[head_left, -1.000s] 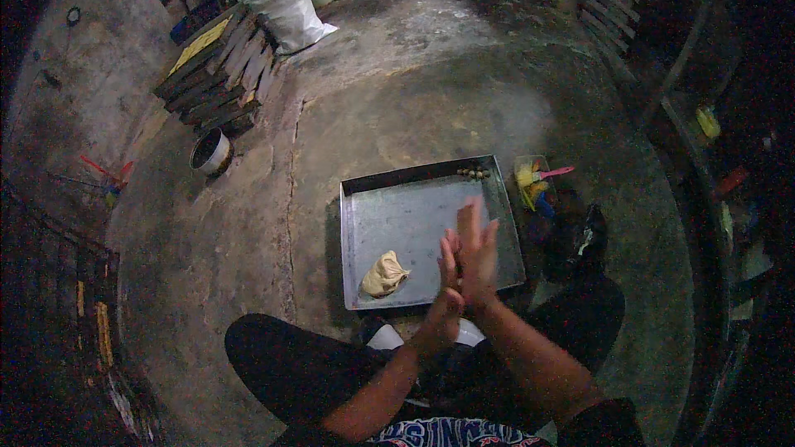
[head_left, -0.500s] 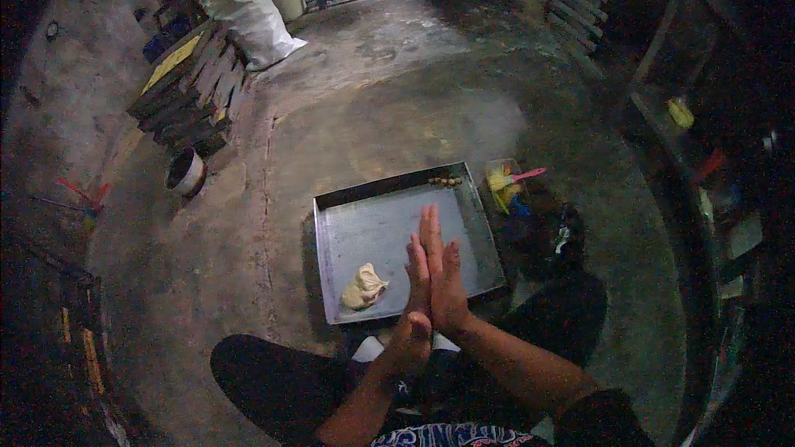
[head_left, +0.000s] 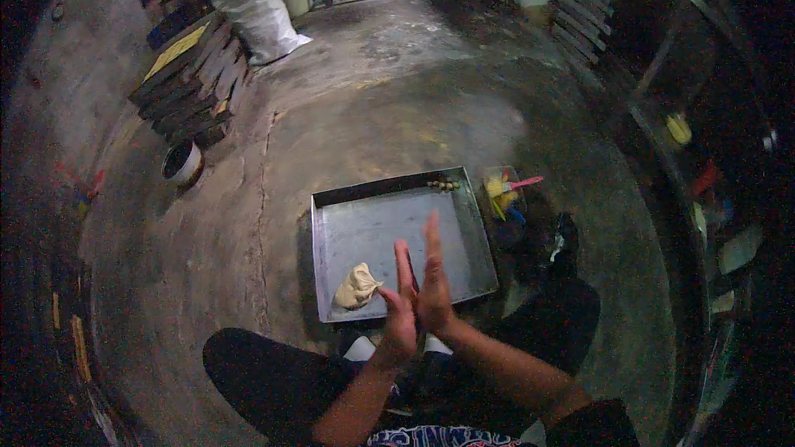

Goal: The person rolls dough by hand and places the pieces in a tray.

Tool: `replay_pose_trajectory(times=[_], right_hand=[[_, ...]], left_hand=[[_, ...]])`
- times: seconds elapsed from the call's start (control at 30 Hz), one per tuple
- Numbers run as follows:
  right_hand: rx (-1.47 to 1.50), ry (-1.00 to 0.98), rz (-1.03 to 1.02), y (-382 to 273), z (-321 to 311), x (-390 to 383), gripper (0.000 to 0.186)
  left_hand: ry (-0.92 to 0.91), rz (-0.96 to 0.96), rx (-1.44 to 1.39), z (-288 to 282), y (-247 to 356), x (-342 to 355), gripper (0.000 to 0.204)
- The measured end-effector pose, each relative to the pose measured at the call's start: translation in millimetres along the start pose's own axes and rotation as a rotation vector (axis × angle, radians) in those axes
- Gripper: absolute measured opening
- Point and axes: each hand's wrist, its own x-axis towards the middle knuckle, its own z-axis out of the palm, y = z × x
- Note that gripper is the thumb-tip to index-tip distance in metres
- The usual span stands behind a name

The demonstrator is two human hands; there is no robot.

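My left hand and my right hand are held over the near part of a square metal tray, palms facing each other and fingers stretched out. A narrow gap shows between the fingers. Whether anything small lies between the palms is hidden. Left of my left hand, a pale, soft lump of dough rests in the tray's near left corner, its top pulled into a peak. In the far right corner sits a row of several small brownish balls.
Right of the tray stands a clear container with a pink-handled brush. My crossed legs border the tray's near side. Farther left are a round pot, stacked wooden trays or boards and a white sack.
My hands have slid against each other: the left has drawn back toward me and the fingers have parted. The view has shifted slightly; dough and balls stay in place in the tray.
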Motion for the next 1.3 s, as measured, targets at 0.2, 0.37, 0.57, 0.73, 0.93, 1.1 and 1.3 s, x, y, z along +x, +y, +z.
replay_pose_trajectory(times=[0.2,0.37,0.57,0.73,0.93,1.1,1.3], right_hand=[[0.505,0.19,0.46,-16.9,28.6,-8.2,0.067],[0.195,0.413,0.039,23.1,-55.5,46.3,0.076],[0.021,0.608,-0.115,-17.9,-74.8,51.2,0.062],[-0.262,0.056,-0.045,-36.6,-61.8,51.6,0.036],[-0.776,-0.497,-0.361,-69.6,-51.8,35.5,0.044],[-0.911,-0.272,-0.466,-66.3,-70.2,46.7,0.034],[-0.797,-0.208,-0.398,-52.0,-51.9,38.3,0.032]], left_hand=[[0.192,0.26,0.917,-67.8,-26.0,27.9,0.085],[-0.331,0.388,0.729,-45.8,-65.3,12.6,0.067],[-0.258,-0.027,0.737,-11.8,3.4,3.8,0.046],[0.141,-0.135,0.293,-41.4,11.7,13.6,0.029],[0.088,-0.202,0.201,-66.2,26.9,15.9,0.035],[-0.1,-0.434,-0.431,-53.3,37.8,14.3,0.044],[0.165,-0.477,-0.391,-68.0,16.7,15.1,0.035]])
